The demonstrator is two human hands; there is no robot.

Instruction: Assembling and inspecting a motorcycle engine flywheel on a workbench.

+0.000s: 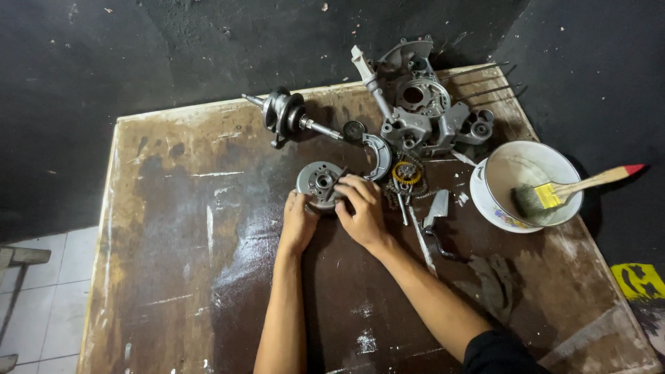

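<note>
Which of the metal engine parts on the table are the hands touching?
The round grey disc-shaped part near the table's middle. Both the left hand and right hand rest on it, while the crankshaft and big engine casing lie untouched farther back.

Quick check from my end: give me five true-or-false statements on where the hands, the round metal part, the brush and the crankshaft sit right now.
1. Both hands, left hand and right hand, are on the round metal part. True.
2. The paintbrush lies flat on the table, away from the bowl. False: its bristles rest inside the white bowl and its handle sticks out over the rim.
3. The crankshaft lies near the far edge of the wooden table, untouched. True.
4. The engine casing sits at the near left corner of the table. False: it is at the far right.
5. The bowl stands to the left of the hands. False: it stands to their right.
</note>
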